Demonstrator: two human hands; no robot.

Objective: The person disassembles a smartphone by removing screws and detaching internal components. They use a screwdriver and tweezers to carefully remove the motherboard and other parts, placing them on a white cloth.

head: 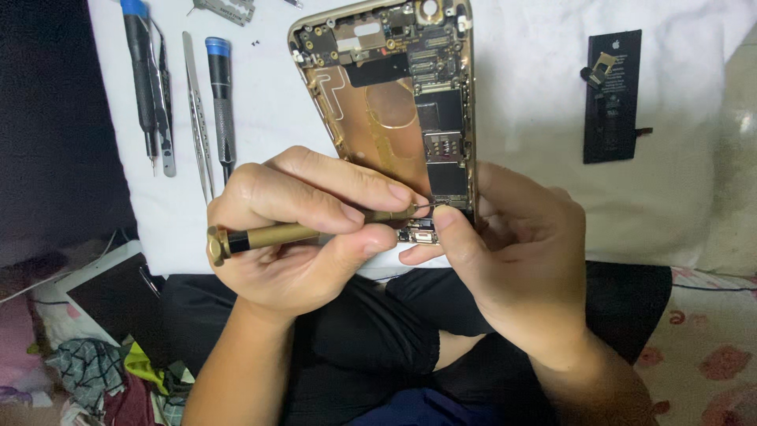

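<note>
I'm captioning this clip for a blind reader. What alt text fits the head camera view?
A left hand holds a gold screwdriver with its tip at the lower end of an opened gold phone, which the right hand steadies. They work over a white cloth, with blue-capped screwdrivers and tweezers lying to the left and a black battery to the right.

View: one head-worn camera, looking steeply down.
Nearness: close above both hands and the white work surface (536,95).

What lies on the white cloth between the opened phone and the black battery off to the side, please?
In the head view, the stretch of white cloth between the opened phone and the black battery is bare; no tool or part lies there.
</note>
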